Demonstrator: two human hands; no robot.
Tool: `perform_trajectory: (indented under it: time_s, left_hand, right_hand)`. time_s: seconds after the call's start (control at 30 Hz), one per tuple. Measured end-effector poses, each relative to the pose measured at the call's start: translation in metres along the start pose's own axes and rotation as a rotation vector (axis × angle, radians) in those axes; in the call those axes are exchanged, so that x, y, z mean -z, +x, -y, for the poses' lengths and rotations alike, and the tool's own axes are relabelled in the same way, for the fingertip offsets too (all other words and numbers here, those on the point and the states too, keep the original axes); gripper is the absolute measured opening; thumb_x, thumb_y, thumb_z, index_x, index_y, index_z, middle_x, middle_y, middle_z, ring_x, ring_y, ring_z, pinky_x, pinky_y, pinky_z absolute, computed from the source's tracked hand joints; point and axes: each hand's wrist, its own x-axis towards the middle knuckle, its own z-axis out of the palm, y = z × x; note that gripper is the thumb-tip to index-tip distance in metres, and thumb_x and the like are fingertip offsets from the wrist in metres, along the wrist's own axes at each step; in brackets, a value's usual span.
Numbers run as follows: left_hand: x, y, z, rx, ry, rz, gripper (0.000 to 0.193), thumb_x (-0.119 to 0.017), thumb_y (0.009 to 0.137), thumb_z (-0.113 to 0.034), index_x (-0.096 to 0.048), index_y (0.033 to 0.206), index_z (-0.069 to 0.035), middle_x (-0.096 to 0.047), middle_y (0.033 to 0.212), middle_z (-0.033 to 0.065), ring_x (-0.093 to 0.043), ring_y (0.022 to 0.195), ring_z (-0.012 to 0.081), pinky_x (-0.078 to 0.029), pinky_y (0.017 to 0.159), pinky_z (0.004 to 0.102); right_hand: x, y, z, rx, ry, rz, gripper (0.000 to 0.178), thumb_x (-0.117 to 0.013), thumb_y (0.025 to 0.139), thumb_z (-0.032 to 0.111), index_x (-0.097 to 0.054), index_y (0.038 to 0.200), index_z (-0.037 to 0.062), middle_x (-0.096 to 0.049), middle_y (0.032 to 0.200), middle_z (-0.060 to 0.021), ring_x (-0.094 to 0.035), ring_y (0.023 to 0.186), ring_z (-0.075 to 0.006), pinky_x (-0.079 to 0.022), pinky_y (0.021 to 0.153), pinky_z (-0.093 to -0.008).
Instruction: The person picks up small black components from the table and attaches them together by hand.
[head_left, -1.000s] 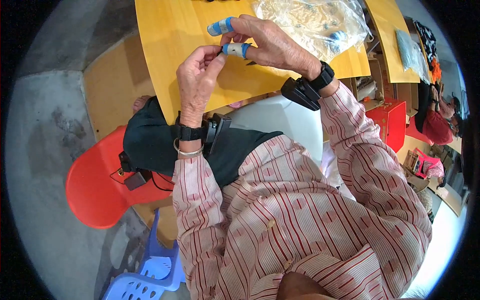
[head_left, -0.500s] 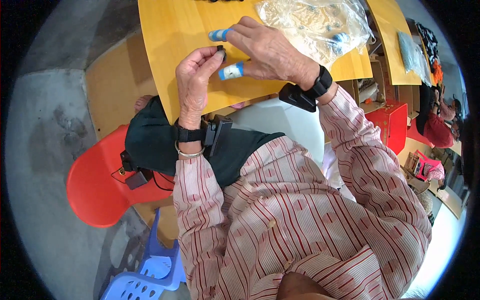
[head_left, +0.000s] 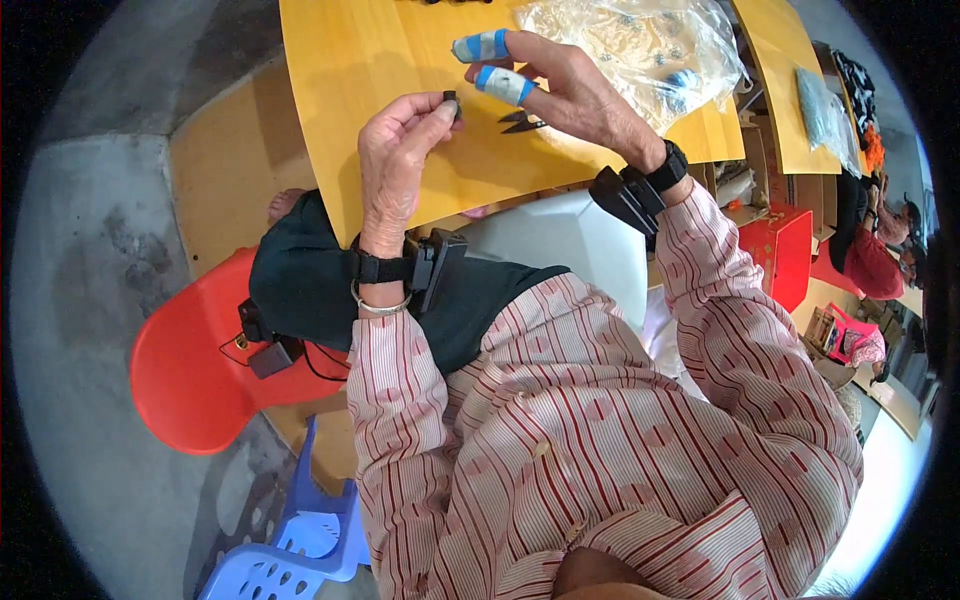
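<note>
My left hand (head_left: 398, 150) is closed in a pinch over the left part of the yellow table (head_left: 340, 60). Between its thumb and fingertips sits a small black piece (head_left: 453, 104), partly covered by the thumb. To its right is my right hand (head_left: 585, 95), with two digits wrapped in blue and white tape and held apart; nothing shows between them. Dark pointed blades of what look like small scissors (head_left: 522, 124) stick out just below this hand. Their handles are hidden, and I cannot tell whether they touch my palm or lie on the table.
A clear plastic bag (head_left: 640, 45) holding small dark and blue bits lies beyond my right hand. Black items (head_left: 458, 1) sit at the far edge. A red chair (head_left: 190, 360) and a blue plastic chair (head_left: 285, 560) stand at left; a red box (head_left: 780, 250) at right.
My right hand has drawn away from the black piece, moving right and lifting its taped digits; the dark blades have come into view. My left hand keeps its pinch, shifted slightly right.
</note>
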Motion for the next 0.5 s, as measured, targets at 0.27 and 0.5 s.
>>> perform_trajectory:
  time_s: [0.27, 0.5]
  left_hand:
    - [-0.002, 0.002, 0.004, -0.047, 0.061, 0.036, 0.022, -0.061, 0.086, -0.012, -0.060, 0.097, 0.006, -0.063, 0.085, 0.0068, -0.058, 0.078, 0.0096, -0.046, 0.072, 0.0220]
    - [-0.001, 0.001, 0.004, -0.040, 0.056, 0.045, 0.022, -0.061, 0.085, -0.012, -0.061, 0.098, 0.006, -0.063, 0.086, 0.0058, -0.058, 0.078, 0.0101, -0.045, 0.073, 0.0218]
  right_hand:
    - [-0.009, 0.010, 0.006, -0.091, 0.061, -0.016, 0.026, -0.062, 0.085, 0.021, -0.063, 0.106, 0.0055, -0.065, 0.088, -0.0138, -0.062, 0.073, -0.0239, -0.051, 0.064, -0.0324]
    - [-0.006, 0.007, 0.004, -0.168, 0.159, 0.080, 0.030, -0.063, 0.084, 0.023, -0.062, 0.109, 0.0061, -0.064, 0.087, -0.0117, -0.061, 0.073, -0.0226, -0.051, 0.064, -0.0312]
